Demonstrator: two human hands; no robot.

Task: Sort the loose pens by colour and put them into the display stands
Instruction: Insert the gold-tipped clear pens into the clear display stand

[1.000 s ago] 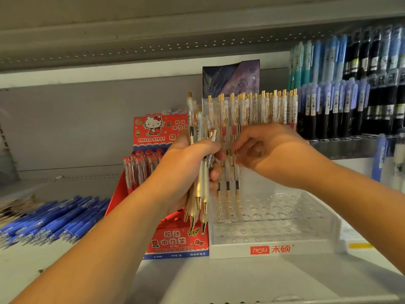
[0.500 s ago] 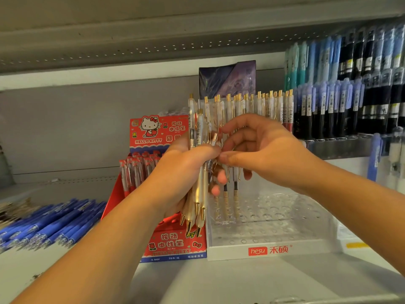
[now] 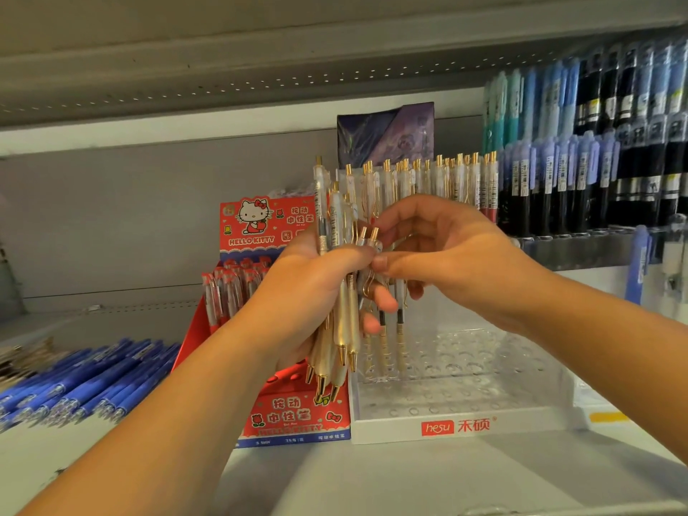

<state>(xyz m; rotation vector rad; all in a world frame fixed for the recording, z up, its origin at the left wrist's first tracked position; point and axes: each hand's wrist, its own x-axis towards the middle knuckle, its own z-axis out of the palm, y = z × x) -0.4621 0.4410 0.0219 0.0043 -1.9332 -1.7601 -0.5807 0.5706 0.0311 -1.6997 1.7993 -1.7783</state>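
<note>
On the shop shelf (image 3: pixel 409 474), seen from the head camera, both hands meet in front of a clear display stand (image 3: pixel 484 381) with a white base marked "hesu". The left hand (image 3: pixel 312 292) is wrapped round a bunch of white pens (image 3: pixel 340 329), which it holds upright with the gold tips pointing down and the gold buttons up, just left of the stand and in front of a red Hello Kitty box (image 3: pixel 260 225). The right hand (image 3: pixel 446 255) has its fingers curled, and its thumb and forefinger pinch the top of a single pen (image 3: pixel 373 238) at the right edge of that bunch; its thumb tip touches the left thumb. A row of white pens (image 3: pixel 428 180) stands along the back of the stand, and a few more stand in its left holes, partly hidden behind the hands; the front holes show no pens. Red pens (image 3: pixel 231 288) stand in the red box. Blue pens (image 3: pixel 85 374) lie in a loose heap on the shelf at far left. To the right, blue and black pens (image 3: pixel 558 180) stand in tiers, and a dark purple pack (image 3: pixel 387 132) stands behind the stand.
</note>
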